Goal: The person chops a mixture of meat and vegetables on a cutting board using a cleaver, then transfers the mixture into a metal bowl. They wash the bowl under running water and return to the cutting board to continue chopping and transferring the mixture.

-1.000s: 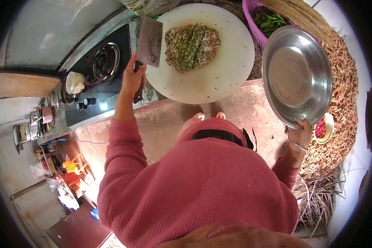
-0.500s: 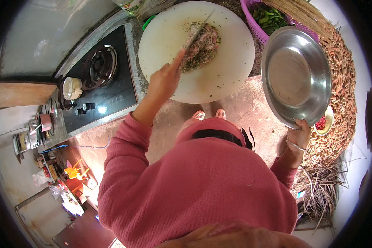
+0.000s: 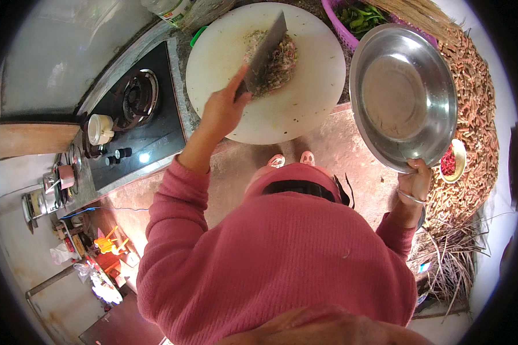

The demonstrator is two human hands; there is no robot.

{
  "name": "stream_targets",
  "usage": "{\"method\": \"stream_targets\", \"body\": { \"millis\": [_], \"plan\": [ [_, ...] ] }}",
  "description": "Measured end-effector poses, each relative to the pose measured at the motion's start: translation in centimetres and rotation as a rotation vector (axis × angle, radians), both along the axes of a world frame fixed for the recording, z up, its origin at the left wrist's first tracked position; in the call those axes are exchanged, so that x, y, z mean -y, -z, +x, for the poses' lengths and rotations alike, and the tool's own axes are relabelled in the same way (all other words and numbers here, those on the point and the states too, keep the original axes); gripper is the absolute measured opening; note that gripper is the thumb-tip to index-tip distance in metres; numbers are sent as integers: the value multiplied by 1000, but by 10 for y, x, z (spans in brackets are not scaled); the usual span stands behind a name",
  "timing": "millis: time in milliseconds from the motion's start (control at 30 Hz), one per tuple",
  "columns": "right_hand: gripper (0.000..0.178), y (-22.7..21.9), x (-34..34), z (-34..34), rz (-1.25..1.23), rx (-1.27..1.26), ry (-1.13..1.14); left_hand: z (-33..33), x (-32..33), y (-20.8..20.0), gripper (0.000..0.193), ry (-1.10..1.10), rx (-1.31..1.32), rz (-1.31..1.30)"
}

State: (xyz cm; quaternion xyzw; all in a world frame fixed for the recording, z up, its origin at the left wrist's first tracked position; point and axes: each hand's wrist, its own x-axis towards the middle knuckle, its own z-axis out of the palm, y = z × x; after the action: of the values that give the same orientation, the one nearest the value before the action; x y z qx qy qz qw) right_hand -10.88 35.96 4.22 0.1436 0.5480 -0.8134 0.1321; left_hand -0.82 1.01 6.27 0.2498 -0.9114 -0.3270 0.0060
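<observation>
My left hand (image 3: 221, 109) grips the handle of a cleaver (image 3: 266, 52). Its blade lies slantwise across a heap of minced meat with green bits (image 3: 285, 63) on a round white chopping board (image 3: 305, 109). My right hand (image 3: 415, 181) holds the near rim of a large empty steel bowl (image 3: 403, 95), tilted beside the board's right edge. My pink sleeves and chest fill the lower half of the view.
A black gas stove (image 3: 135, 98) with a white cup (image 3: 99, 129) stands left of the board. A purple basket of green peppers (image 3: 351, 23) sits behind it. Brown dried stalks (image 3: 472, 86) and a small dish of red chillies (image 3: 452, 161) lie at the right.
The cleaver was raised flat at the board's left edge; my left hand has swung it right and down onto the mince. The steel bowl stays in my right hand.
</observation>
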Motion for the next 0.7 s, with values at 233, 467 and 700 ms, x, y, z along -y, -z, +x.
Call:
{"method": "stream_targets", "body": {
  "millis": [233, 467, 700],
  "plan": [
    [41, 11, -11, -9, -122, 25, 37, -3, 1, 7, 56, -40, -153, -47],
    [47, 8, -7, -31, -156, -24, -62, 31, 11, 39, 58, -223, -468, 372],
    [41, 8, 17, -71, -164, -40, -188, 108, -44, 40, 35, -775, -495, 734]
  ]
}}
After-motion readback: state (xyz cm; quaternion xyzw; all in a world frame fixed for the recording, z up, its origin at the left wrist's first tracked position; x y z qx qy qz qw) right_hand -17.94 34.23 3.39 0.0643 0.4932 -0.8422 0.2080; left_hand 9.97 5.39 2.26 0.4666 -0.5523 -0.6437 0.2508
